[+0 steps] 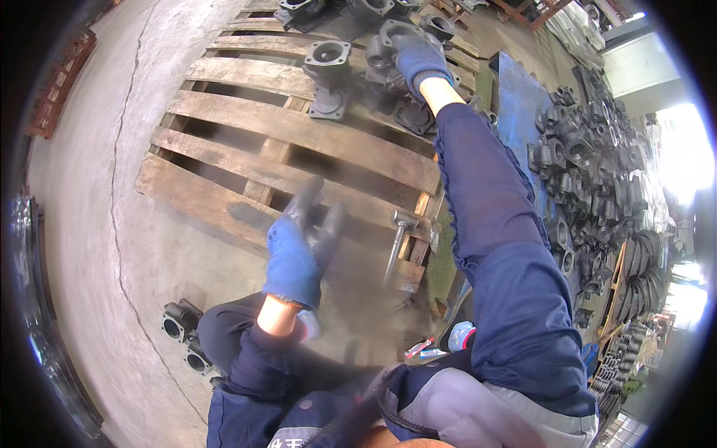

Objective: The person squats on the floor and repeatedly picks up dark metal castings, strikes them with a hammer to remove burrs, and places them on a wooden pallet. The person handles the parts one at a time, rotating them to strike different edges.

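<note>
My right hand, in a blue knitted glove, reaches far out over the wooden pallet. It grips a dark flanged metal casting, though its fingertips are partly hidden. To the left of that hand, a similar flanged casting stands upright on the slats. My left hand, in a blue glove with a dark coated palm, hovers over the pallet's near edge. Its fingers are apart, slightly blurred, and hold nothing. A hammer lies to its right, its head on the near slats.
More castings crowd the far side of the wooden pallet. A large heap of castings lies right, beside a blue board. Other castings sit on the floor by my left knee. A red crate is at far left.
</note>
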`<state>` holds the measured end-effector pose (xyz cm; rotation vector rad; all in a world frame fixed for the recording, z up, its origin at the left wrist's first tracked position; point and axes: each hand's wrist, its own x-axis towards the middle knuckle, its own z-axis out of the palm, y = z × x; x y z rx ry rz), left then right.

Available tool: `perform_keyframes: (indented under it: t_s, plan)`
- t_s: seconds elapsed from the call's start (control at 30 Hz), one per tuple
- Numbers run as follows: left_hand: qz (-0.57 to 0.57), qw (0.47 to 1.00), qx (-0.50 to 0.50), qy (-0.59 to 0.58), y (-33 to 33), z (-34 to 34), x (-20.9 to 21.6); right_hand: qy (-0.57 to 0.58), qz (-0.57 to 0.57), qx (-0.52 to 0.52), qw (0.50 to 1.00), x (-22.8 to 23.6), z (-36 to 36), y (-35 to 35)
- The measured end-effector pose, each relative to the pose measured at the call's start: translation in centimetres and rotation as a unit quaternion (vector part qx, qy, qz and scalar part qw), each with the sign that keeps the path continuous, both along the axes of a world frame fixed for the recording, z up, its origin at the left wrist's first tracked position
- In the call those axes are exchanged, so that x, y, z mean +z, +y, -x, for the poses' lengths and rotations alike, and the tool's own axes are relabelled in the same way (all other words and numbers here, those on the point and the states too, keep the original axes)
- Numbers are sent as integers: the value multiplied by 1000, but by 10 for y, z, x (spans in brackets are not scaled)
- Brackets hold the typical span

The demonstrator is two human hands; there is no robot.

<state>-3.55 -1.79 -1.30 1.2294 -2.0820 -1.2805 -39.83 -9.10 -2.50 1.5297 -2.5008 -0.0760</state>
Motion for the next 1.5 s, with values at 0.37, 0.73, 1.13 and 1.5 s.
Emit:
perform_keyframes:
  t_s: [0.37, 0.73, 1.13, 1.5]
  plan:
    - [-138, 988, -48, 57, 0, 2, -9, -44, 116, -184, 975, -49, -32, 166]
    - [-45, 995, -81, 41, -12, -6, 7, 14, -33, -737, 675, -83, 14, 496]
    - [-19, 995, -86, -46, 7, -32, -4, -236, -74, -614, 750, -119, -35, 660]
    - [2, 997, -67, -24, 34, -20, -9, -205, 31, -615, 761, -230, 1, 675]
